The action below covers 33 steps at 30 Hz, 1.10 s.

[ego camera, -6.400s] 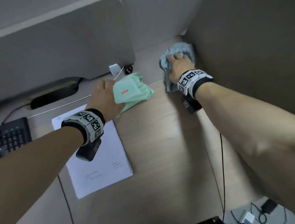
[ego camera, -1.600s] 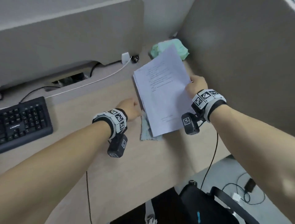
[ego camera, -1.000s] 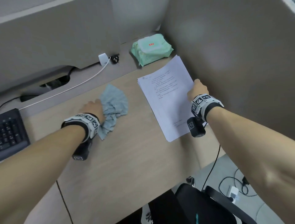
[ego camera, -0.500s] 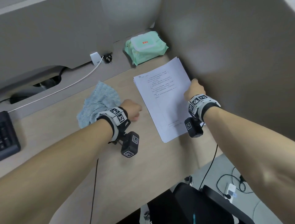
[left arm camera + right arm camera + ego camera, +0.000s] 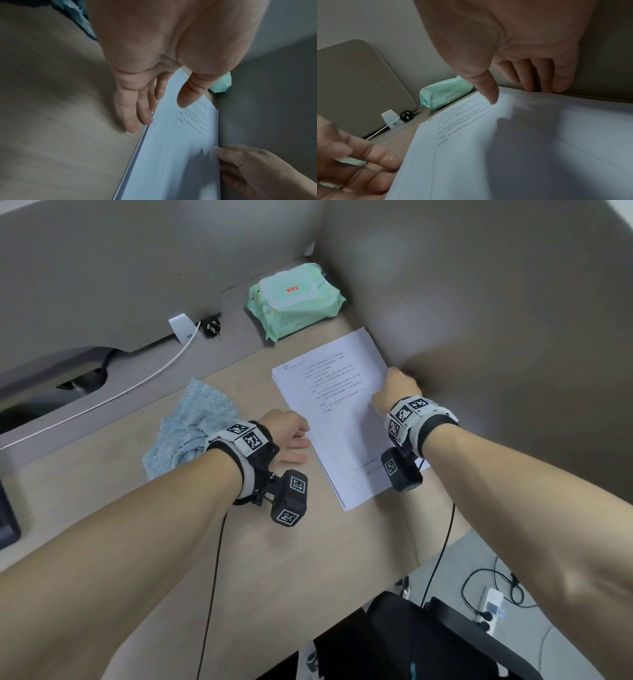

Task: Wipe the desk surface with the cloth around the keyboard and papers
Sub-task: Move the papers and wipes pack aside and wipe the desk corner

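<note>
A stack of white printed papers (image 5: 335,412) lies flat on the wooden desk (image 5: 291,559), with its right edge against the side partition. My right hand (image 5: 394,388) grips that right edge, thumb on top and fingers curled at the edge (image 5: 539,86). My left hand (image 5: 294,445) is open, and its straight fingertips (image 5: 145,119) touch the papers' (image 5: 171,155) left edge. The blue-grey cloth (image 5: 191,426) lies crumpled on the desk just behind my left wrist, held by neither hand. Only a corner of the black keyboard (image 5: 7,515) shows at the far left.
A green wet-wipe pack (image 5: 294,299) sits in the back corner beyond the papers. A white charger (image 5: 181,326), a black plug (image 5: 210,326) and a white cable lie along the back strip. A black chair (image 5: 428,645) stands at the desk's front edge.
My left hand has let go of the cloth and moved right to the papers' left edge. The right hand has laid the papers flat by the partition and stays on their right edge.
</note>
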Tool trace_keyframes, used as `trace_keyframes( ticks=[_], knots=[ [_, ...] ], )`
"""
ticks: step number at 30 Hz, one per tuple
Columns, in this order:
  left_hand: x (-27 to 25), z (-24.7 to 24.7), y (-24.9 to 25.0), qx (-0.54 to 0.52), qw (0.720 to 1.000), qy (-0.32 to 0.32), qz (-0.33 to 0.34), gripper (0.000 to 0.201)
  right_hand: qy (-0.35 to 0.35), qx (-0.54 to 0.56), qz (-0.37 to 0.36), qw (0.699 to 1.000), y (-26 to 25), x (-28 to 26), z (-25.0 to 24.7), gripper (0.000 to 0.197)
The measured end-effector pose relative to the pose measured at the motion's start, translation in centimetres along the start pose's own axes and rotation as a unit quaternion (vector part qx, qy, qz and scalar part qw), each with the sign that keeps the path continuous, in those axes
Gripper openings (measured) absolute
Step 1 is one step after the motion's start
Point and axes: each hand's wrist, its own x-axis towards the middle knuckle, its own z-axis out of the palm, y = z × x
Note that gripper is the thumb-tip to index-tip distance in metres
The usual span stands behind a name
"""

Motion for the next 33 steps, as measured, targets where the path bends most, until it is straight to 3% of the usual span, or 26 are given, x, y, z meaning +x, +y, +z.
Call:
trace_keyframes(
  ticks=[4,13,17,19,21,24,29,33],
  knots=[
    [-0.1,-0.2,-0.1,0.002,1.000,-0.003,-0.004,0.033,0.004,-0.009,-0.008,1.000,-0.2,0.1,0.1,0.034],
    [0.1,0.0,-0.4,-0.011,1.000,0.000,0.001,0.031,-0.016,-0.019,-0.016,1.000,-0.1,0.2,-0.2,0.040],
    [-0.5,-0.8,-0.3,0.063,0.996,0.037,0.041,0.021,0.008,-0.025,-0.048,0.998,-1.2,-0.8,0.1,0.044],
    [-0.6,-2.4,-0.3,0.208,0.963,0.115,0.125,0.015,0.010,-0.022,-0.089,0.996,-2.7,-1.6,0.2,0.046],
    [-1.2,-4.7,-0.6,0.324,0.906,0.191,0.192,0.017,0.001,-0.004,-0.135,0.991,-4.6,-2.5,0.6,0.045],
    [-2.9,-9.2,-1.6,0.371,0.857,0.269,0.234,0.021,-0.025,0.025,-0.217,0.975,-8.5,-4.8,2.1,0.048],
    [-4.9,-18.3,-4.8,0.354,0.833,0.382,0.188,0.027,-0.075,0.002,-0.368,0.927,-15.6,-9.8,6.1,0.053],
    [-5.5,-24.1,-8.7,0.408,0.844,0.343,0.065,0.052,-0.113,-0.054,-0.412,0.902,-19.7,-12.8,9.9,0.069]
  ],
)
